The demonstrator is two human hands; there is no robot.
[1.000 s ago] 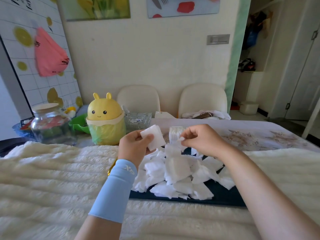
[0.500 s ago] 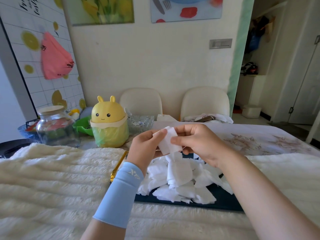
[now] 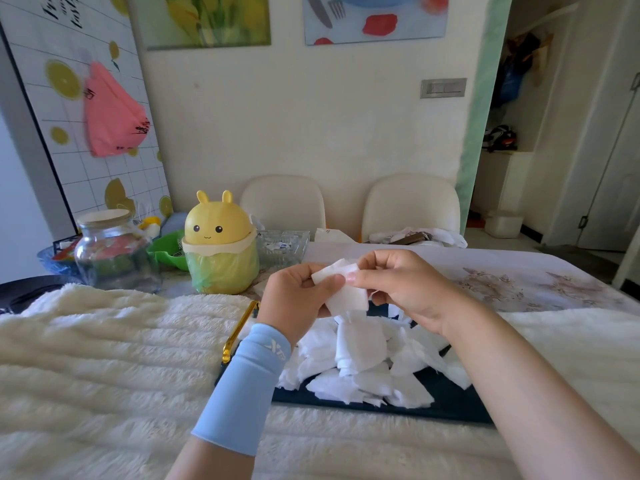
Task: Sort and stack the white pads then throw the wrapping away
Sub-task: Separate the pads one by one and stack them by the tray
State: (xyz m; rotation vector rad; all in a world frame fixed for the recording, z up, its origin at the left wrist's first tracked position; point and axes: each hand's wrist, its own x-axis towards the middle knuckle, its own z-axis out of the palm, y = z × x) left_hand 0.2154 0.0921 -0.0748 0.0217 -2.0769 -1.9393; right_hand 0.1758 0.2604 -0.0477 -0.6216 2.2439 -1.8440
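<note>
A heap of white pads (image 3: pixel 363 362) lies on a dark tray (image 3: pixel 453 407) with a gold rim, in the middle of the table. Above the heap, my left hand (image 3: pixel 294 299) and my right hand (image 3: pixel 401 285) meet and together pinch a white pad (image 3: pixel 346 292) between thumbs and fingertips. The pad hangs tilted between the two hands. I cannot tell whether any wrapping is held along with it. A yellow bunny-shaped bin (image 3: pixel 220 247) with a green bag liner stands to the left behind my hands.
A fluffy cream blanket (image 3: pixel 104 358) covers the near table. A glass jar (image 3: pixel 110 251), a green bowl (image 3: pixel 169 251) and a clear glass dish (image 3: pixel 284 245) stand at the back left. Two cream chairs (image 3: pixel 412 202) are behind the table.
My hands were apart, the left holding a pad and the right holding a small clear-looking piece. They came together and now both pinch one white pad above the heap.
</note>
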